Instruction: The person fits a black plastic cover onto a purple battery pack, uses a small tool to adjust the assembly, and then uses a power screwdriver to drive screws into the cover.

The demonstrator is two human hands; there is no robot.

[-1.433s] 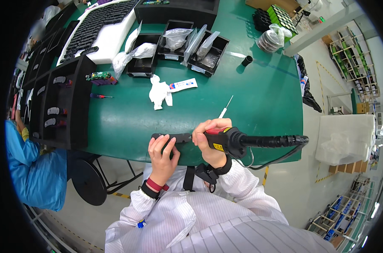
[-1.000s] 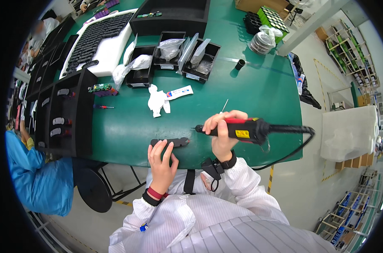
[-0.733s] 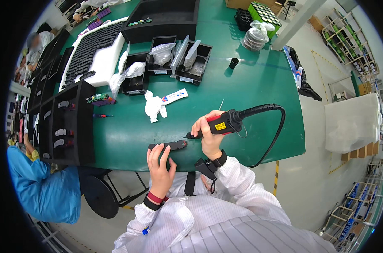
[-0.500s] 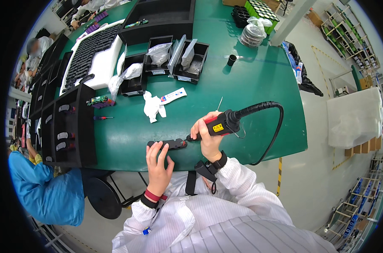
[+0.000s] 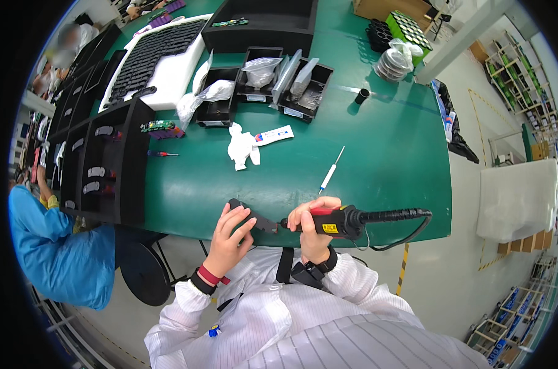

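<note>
My right hand (image 5: 316, 234) is wrapped round a black and red electric screwdriver (image 5: 346, 222) with a yellow label, held almost level. Its tip points left and meets the right end of a long black plastic casing (image 5: 264, 222) near the table's front edge. My left hand (image 5: 228, 243) holds the casing from the near side, its fingers bent over it and hiding part of it. A thin white-handled hand screwdriver (image 5: 330, 175) lies beyond my right hand. Farther off are a crumpled white tissue (image 5: 239, 147) and a white tube (image 5: 275, 134).
Black bins (image 5: 215, 117) with plastic bags stand at the back. A black compartment rack (image 5: 131, 166) borders the left, near a circuit-board assembly (image 5: 162, 128) and a small screwdriver (image 5: 162, 153). White foam (image 5: 174, 77) carries rows of black parts. A person in blue (image 5: 63, 252) sits at left.
The casing has turned so its left end points farther away. The electric screwdriver has swung from slanting to nearly level. My view has shifted, revealing the white-handled screwdriver.
</note>
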